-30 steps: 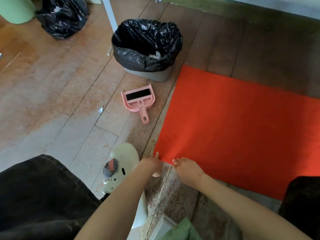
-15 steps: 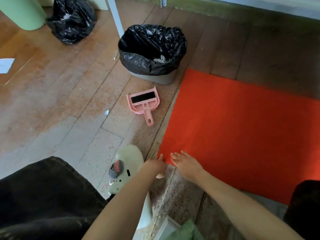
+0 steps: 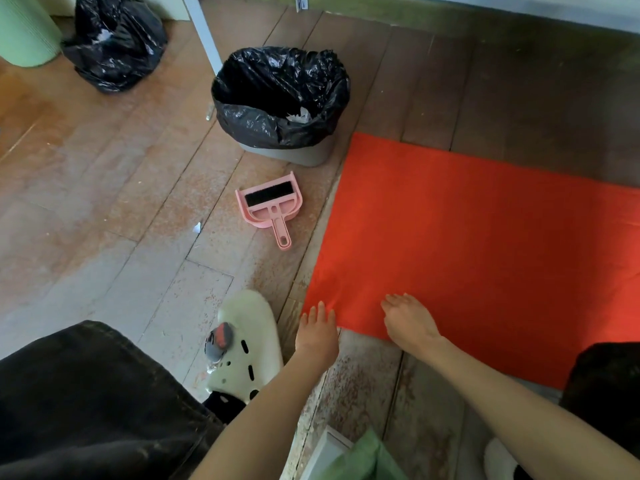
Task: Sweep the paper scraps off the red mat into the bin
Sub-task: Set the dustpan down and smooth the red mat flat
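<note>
The red mat (image 3: 478, 244) lies flat on the wooden floor at right, with no scraps visible on it. My left hand (image 3: 317, 332) rests flat with straight fingers at the mat's near left corner. My right hand (image 3: 408, 320) lies flat on the mat's near edge, fingers spread. The grey bin (image 3: 280, 105) with a black liner stands beyond the mat's far left corner; white paper scraps (image 3: 298, 116) lie inside it. A pink dustpan with its brush (image 3: 270, 206) lies on the floor between bin and hands. One small white scrap (image 3: 197, 227) lies on the floor left of the dustpan.
A tied black rubbish bag (image 3: 114, 46) and a green container (image 3: 24, 29) sit at the far left. A white table leg (image 3: 204, 32) stands behind the bin. My white clog (image 3: 246, 344) and dark trouser leg (image 3: 86, 403) are at the near left. A green and white object (image 3: 349, 459) lies at the bottom edge.
Both hands have opened flat and moved apart along the mat's near edge, the right hand sliding right onto the mat. The view has shifted slightly downward.
</note>
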